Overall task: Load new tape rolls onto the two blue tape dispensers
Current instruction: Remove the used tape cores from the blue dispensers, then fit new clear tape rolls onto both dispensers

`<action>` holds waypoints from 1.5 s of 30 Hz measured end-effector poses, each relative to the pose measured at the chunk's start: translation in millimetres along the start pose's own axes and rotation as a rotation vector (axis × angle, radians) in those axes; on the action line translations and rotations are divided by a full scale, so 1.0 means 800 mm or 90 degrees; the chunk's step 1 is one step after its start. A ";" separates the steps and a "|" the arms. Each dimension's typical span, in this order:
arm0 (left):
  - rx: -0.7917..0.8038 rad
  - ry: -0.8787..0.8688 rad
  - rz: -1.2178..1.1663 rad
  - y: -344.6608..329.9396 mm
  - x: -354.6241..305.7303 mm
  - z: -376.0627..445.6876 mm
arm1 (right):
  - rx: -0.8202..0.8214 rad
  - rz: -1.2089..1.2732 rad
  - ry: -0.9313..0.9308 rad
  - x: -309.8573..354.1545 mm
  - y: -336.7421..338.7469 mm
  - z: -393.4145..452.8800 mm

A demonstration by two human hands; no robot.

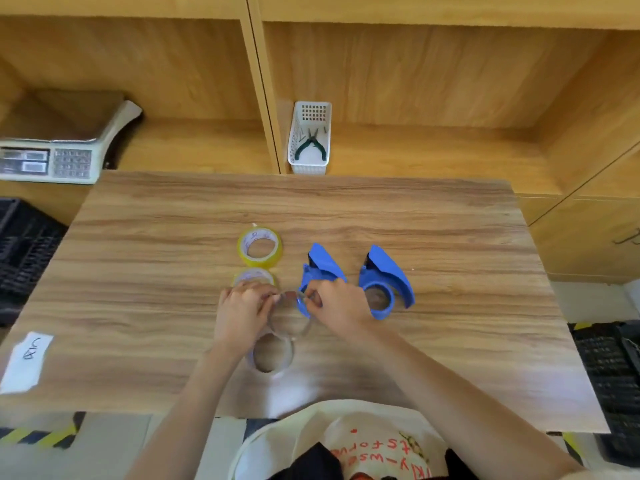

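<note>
Head view: both hands mid-worktop (450,230), left hand (242,308) and right hand (341,301) pinching a clear strip (288,295) beside the near dispenser (320,271). Probably light, limp, sticky; best held by its ends. Spare roll (259,247) just beyond.

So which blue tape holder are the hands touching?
The left blue dispenser: the right hand covers its ring. The right blue dispenser stands alone, untouched.

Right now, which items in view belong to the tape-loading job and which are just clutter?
Job: two blue plastic tape dispensers; yellow tape roll; second roll; clear ring; left hand; right hand.
Clutter: white basket holding green-handled pliers; weighing scale; paper note.
</note>
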State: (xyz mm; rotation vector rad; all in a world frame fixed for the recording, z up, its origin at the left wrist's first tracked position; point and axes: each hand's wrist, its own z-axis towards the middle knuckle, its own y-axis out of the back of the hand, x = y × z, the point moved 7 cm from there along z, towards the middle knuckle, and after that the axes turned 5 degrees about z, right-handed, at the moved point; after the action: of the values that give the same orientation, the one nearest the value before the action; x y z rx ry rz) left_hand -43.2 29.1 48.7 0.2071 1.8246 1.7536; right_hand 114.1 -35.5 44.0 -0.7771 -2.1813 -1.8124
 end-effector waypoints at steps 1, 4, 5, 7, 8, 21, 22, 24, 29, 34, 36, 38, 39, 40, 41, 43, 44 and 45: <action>0.005 0.017 -0.002 0.001 0.013 -0.011 | 0.015 0.003 0.017 0.012 -0.011 0.000; 0.037 0.068 -0.038 -0.004 0.040 -0.036 | 0.056 0.012 0.042 0.030 -0.037 -0.001; 0.049 0.086 -0.045 -0.008 0.048 -0.044 | 0.068 0.008 0.044 0.033 -0.046 -0.002; 0.074 0.119 -0.039 -0.018 0.062 -0.060 | 0.095 -0.002 0.048 0.042 -0.062 -0.006; 0.084 0.135 -0.037 -0.023 0.067 -0.067 | 0.108 -0.005 0.051 0.046 -0.069 -0.008; 0.166 0.176 -0.183 -0.038 0.084 -0.066 | 0.137 -0.001 0.038 0.058 -0.070 -0.009; 0.153 0.187 -0.217 -0.037 0.089 -0.062 | 0.138 -0.002 0.036 0.059 -0.068 -0.006; 0.140 0.190 -0.230 -0.038 0.099 -0.047 | 0.151 0.010 0.041 0.063 -0.067 0.003; 0.248 0.197 -0.030 -0.049 0.108 -0.011 | 0.213 0.009 0.063 0.074 -0.079 0.036; 0.228 0.194 0.052 -0.051 0.119 0.006 | 0.248 -0.034 0.050 0.072 -0.091 0.057; 0.175 0.186 0.046 -0.048 0.122 0.006 | 0.252 -0.041 0.052 0.069 -0.094 0.062; 0.135 0.170 0.048 -0.046 0.123 0.004 | 0.244 -0.045 0.063 0.068 -0.094 0.064; 0.122 0.161 0.049 -0.044 0.123 0.003 | 0.241 -0.052 0.067 0.067 -0.094 0.065; 0.110 0.153 0.050 -0.043 0.123 0.003 | 0.236 -0.062 0.074 0.066 -0.094 0.067; 0.098 0.144 0.052 -0.042 0.122 0.003 | 0.229 -0.074 0.082 0.066 -0.093 0.068; 0.080 0.121 0.060 -0.037 0.118 0.002 | 0.208 -0.089 0.096 0.065 -0.087 0.070; 0.074 0.108 0.063 -0.034 0.115 0.002 | 0.198 -0.085 0.099 0.063 -0.083 0.072; 0.069 0.093 0.067 -0.031 0.112 0.003 | 0.187 -0.075 0.104 0.061 -0.077 0.074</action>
State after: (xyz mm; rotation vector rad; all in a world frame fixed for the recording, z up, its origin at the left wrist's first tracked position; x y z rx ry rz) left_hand -107.4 72.8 -2.1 0.2269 2.0497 1.7829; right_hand 52.0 27.7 0.8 -0.4317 -2.3502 -1.4937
